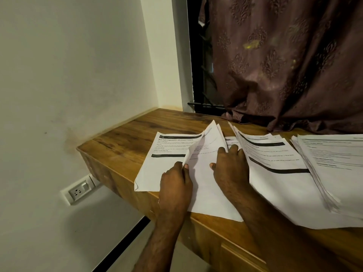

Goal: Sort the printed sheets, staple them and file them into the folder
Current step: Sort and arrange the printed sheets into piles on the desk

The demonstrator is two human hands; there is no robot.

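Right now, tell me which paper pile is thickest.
The stack at the far right: many layered edges show, while the middle pile and left sheets look thin.

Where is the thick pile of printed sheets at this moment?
In the head view, the thick pile lies at the far right of the wooden desk, right of the right hand and just below the brown curtain.

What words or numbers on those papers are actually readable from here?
"2723", as best I can tell: white digits in the black header bar of the leftmost sheet.
Bold heading just below it: seems to begin "Shoe Rack Organisation"; the rest is blurred.
"SECTION", partly hidden: on the sheet behind the right hand.
Body text on the middle pile and the right stack: too small and blurred to read.
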